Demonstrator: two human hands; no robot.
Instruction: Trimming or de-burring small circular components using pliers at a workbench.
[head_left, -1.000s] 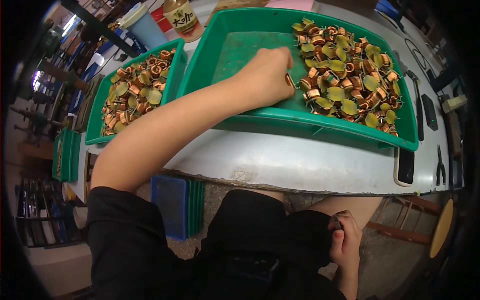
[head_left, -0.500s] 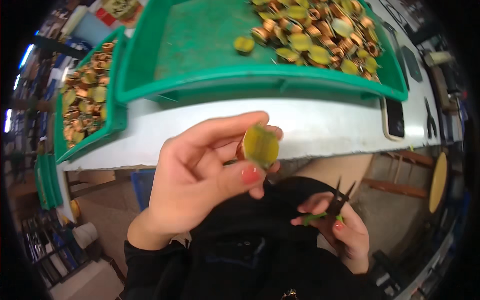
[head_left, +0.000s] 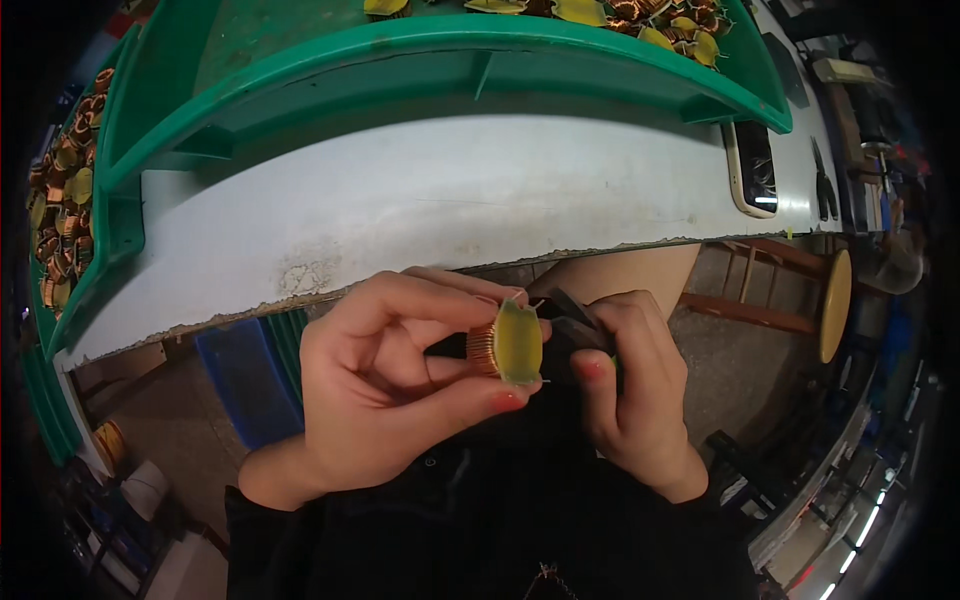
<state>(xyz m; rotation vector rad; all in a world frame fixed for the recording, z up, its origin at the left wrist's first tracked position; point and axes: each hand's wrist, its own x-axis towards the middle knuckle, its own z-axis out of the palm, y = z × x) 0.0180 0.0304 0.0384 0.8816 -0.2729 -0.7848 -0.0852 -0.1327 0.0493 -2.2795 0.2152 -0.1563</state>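
Thumb and fingers of my left hand (head_left: 370,385) pinch a copper-wound coil (head_left: 519,345) with a flat yellow-green base plate. The plate faces right, and the copper windings show on its left side. A short wire lead sticks up from the plate's top edge. My right hand (head_left: 645,390) is closed round a pair of dark-jawed pliers (head_left: 573,318), whose handles are mostly hidden by the fingers. The jaws point left and up, close beside the coil's upper right; I cannot tell whether they touch a lead.
A large green bin (head_left: 420,45) holding more coils (head_left: 690,35) stands on the white table (head_left: 400,205). Another green bin of coils (head_left: 70,205) is at the left. A phone (head_left: 752,170) and spare pliers (head_left: 823,180) lie at the right, near a wooden stool (head_left: 836,305).
My right hand has risen and moved left, bringing the pliers to the coil. My left hand has turned the coil so its windings show. The view has tilted downward.
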